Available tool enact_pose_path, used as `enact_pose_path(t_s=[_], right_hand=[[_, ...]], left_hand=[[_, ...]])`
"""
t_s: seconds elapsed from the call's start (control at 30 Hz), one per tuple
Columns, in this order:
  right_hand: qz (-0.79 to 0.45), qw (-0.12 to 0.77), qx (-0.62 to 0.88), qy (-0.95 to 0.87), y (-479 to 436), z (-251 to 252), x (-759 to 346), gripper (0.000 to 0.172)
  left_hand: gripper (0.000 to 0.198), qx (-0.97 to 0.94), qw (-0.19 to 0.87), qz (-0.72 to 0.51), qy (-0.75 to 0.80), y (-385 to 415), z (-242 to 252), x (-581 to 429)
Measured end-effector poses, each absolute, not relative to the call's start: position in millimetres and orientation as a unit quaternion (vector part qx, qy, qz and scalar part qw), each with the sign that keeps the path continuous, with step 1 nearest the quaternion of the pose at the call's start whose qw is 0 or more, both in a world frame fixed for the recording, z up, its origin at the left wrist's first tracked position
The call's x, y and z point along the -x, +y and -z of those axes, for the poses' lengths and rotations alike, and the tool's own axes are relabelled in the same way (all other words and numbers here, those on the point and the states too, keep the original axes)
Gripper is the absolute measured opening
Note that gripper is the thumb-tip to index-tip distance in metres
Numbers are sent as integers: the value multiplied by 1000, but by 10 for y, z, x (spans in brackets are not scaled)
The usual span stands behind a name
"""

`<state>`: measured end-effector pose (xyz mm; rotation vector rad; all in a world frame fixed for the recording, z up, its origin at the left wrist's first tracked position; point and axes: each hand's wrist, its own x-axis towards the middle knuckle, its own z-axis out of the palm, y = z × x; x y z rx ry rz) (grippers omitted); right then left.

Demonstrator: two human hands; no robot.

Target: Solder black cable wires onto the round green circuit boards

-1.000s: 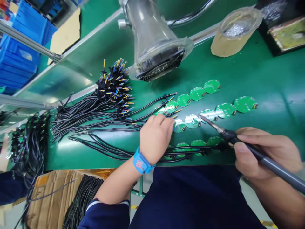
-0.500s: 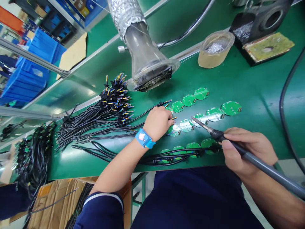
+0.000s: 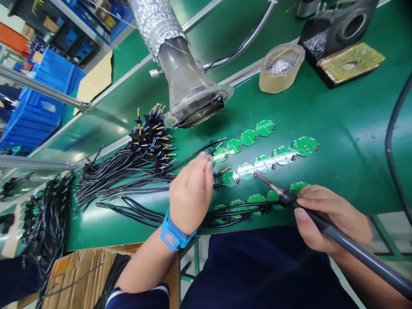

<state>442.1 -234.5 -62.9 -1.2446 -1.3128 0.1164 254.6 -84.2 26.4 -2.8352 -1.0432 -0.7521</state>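
My right hand [image 3: 334, 216] grips a soldering iron [image 3: 350, 247] by its dark handle. The iron's tip is at the right edge of a round green circuit board [image 3: 246, 171] in the middle row; contact is hard to tell. My left hand [image 3: 191, 191], a blue band on its wrist, is closed just left of that row, and anything between its fingers is hidden. Close by its fingertips are stripped wire ends of black cables [image 3: 222, 172] and the leftmost middle-row board [image 3: 230, 178]. Behind lies another row of boards [image 3: 265, 128].
Black cables [image 3: 240, 207] lie across the front row of boards. A large cable bundle [image 3: 112, 171] fills the left. Above hangs a fume extractor hood [image 3: 186, 73]. A cardboard ring [image 3: 278, 77] with silvery scraps and a yellow sponge [image 3: 354, 62] stand at the back right.
My left hand has drawn left and toward me, away from the middle row. The iron's tip has moved left along that row. The view has shifted slightly.
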Motion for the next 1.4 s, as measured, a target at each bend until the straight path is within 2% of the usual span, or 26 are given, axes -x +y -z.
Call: enact_pose_path(t_s=[0.13, 0.27, 0.67, 0.87, 1.07, 1.2, 1.4], right_hand=[[-66, 609, 542, -575, -2371, 650, -4397, 35], [-98, 582, 556, -585, -2346, 624, -4398, 26], [-62, 531, 585, -610, -2267, 574, -4374, 18], [-100, 486, 615, -613, -2280, 567, -4389, 4], [-115, 567, 587, -566, -2312, 599, -4385, 19], [-93, 527, 594, -600, -2289, 606, -4384, 18], [-86, 512, 588, -620, -2267, 577, -4396, 15]], left_hand=[[14, 937, -130, 146, -289, -918, 23, -2715], [15, 929, -164, 155, -295, -976, 240, -2796], [11, 940, -144, 172, -258, -988, 368, -2784], [12, 944, -119, 173, -254, -1012, 396, -2776], [14, 946, -112, 176, -250, -1012, 414, -2781], [13, 944, -119, 172, -255, -1013, 418, -2774], [13, 942, -128, 173, -258, -1016, 400, -2778]])
